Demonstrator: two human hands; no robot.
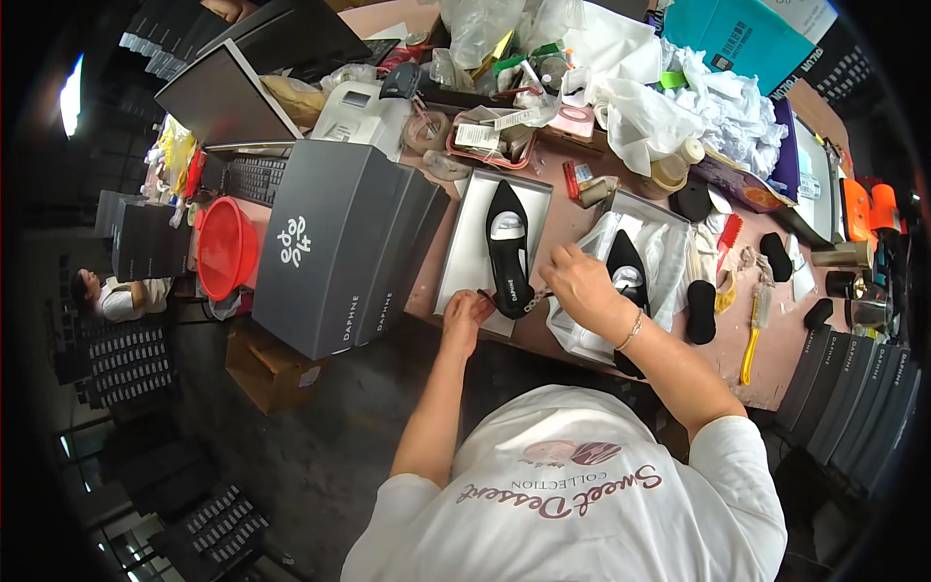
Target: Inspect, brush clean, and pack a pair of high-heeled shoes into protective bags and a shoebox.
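A black pointed shoe with white padding in its toe lies in an open white shoe box, heel toward me. At its heel, my left hand is closed in a pinch on a thin dark strap. My right hand pinches the strap's other side, where a small chain shows; its fingertips partly hide the end. Under and beyond my right hand, a second black shoe with white padding rests in white tissue paper inside another box; my hand and wrist cover part of it.
Tall dark grey shoe boxes stand left, near a red basin. Right lie a yellow-handled brush, a red brush and black pads. Crumpled paper fills a bin behind. More boxes stand far right.
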